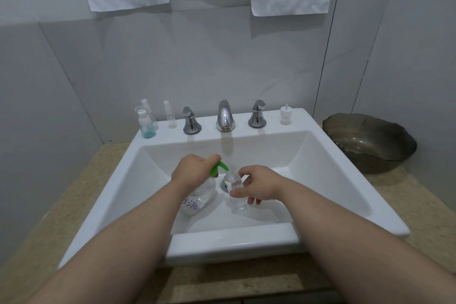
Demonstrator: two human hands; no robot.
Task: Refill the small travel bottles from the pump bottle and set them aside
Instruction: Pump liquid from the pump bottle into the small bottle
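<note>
A speckled beige bench (407, 200) holds a white rectangular sink (232, 242) set into it. A dark, wavy-rimmed bowl (370, 140) sits on the bench just right of the sink, near the wall.

On the sink's back ledge a chrome tap (225, 116) stands in the middle between two chrome handles (191, 121). At the ledge's left end are three small travel bottles (170, 115), the nearest with a little blue liquid. A white pump cap (284, 115) stands at the right end.

In the basin, by the drain (224, 184), are a green-topped pump bottle (197, 195) and a small clear bottle (237, 195). The pump bottle seems to rest on the basin floor.
</note>
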